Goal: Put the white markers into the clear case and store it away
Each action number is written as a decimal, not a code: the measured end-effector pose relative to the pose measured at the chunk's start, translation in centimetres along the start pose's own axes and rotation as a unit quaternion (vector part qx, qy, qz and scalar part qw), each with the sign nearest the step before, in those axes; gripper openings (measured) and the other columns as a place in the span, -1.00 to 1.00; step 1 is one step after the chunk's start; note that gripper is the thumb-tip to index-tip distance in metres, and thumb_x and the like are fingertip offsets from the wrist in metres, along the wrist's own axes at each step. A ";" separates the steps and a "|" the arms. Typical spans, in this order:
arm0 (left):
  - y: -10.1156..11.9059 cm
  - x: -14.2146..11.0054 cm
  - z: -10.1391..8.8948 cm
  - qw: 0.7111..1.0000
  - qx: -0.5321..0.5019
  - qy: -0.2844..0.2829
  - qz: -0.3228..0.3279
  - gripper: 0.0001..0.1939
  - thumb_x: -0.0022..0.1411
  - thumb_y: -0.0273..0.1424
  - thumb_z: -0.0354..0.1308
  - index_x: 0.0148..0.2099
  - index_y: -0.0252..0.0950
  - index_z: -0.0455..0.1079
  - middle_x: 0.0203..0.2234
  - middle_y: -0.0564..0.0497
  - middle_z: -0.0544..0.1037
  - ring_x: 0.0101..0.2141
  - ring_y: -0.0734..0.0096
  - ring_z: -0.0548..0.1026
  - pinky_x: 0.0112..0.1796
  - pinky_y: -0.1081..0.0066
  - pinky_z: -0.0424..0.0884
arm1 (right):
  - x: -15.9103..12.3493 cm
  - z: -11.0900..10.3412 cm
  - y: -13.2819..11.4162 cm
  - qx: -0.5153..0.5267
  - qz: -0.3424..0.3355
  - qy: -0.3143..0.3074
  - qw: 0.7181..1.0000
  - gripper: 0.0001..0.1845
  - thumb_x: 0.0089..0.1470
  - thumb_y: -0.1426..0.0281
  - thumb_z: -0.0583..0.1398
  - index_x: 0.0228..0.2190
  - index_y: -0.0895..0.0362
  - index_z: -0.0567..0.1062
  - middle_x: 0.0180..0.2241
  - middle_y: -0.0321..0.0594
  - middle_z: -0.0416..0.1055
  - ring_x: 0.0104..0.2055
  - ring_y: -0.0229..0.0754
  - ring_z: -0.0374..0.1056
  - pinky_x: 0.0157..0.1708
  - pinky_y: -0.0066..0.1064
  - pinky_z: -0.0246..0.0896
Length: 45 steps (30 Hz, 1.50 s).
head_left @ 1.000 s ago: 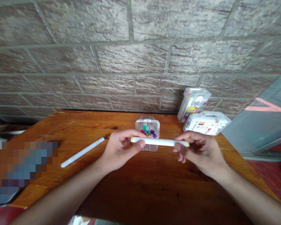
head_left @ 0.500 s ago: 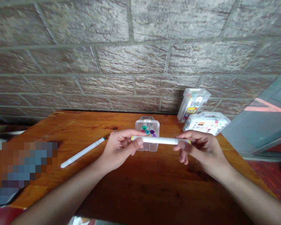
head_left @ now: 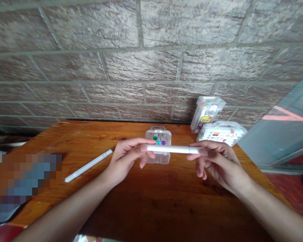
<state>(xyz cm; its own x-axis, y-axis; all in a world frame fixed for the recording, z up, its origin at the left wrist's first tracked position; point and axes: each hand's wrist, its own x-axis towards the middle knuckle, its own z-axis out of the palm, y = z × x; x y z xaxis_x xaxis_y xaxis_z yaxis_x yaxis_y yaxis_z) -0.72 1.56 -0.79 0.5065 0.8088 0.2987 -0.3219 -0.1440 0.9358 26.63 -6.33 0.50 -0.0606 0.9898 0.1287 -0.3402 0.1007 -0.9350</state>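
So there's a loose marker [head_left: 89, 165] lying on the wooden counter [head_left: 131, 195], then the left hand [head_left: 123, 160], fingers pinching one end of a white pen [head_left: 170, 149] held level just this side of the open clear case [head_left: 158, 158]. Right hand's [head_left: 218, 163] fingers pinch the other end, with two more plastic boxes [head_left: 205, 112] behind it.

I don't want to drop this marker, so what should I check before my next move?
Left hand gripping one end of the marker: ok.
Right hand gripping the other: ok.
Caps on both ends: cannot tell, fingers cover them.
Small case open: ok.
Clear view into it: not ok, the marker crosses in front.
Second marker clear of both hands: ok.
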 end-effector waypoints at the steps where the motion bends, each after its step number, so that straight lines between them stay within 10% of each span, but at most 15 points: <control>1: 0.0 0.1 0.0 1.000 -0.011 -0.001 -0.003 -0.75 0.38 -0.37 0.27 0.03 -0.30 0.67 -0.39 -0.14 0.72 -0.60 0.55 0.43 -0.52 0.48 0.34 | 0.0 -0.1 0.0 0.006 0.002 -0.004 1.000 -0.80 0.11 0.30 0.43 -0.20 0.09 0.74 -0.32 -0.08 0.73 -0.63 -0.20 0.54 -0.68 -0.52 0.43; 45: 0.5 0.1 0.1 0.992 -0.124 -0.006 -0.020 -0.67 0.36 -0.41 0.19 0.07 -0.43 0.65 -0.39 -0.27 0.71 -0.60 0.47 0.43 -0.53 0.44 0.32 | -0.1 -0.2 -0.4 0.063 0.029 -0.009 0.998 -0.74 0.14 0.41 0.27 -0.15 0.18 0.69 -0.28 -0.01 0.73 -0.61 -0.06 0.58 -0.70 -0.42 0.47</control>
<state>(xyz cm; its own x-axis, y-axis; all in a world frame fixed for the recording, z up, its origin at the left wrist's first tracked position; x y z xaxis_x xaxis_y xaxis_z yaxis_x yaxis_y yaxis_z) -0.79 1.50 -0.27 0.5321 0.8038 0.2660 -0.4870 0.0336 0.8728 26.93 -6.44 0.81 -0.0995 0.9916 0.0831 -0.4512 0.0295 -0.8920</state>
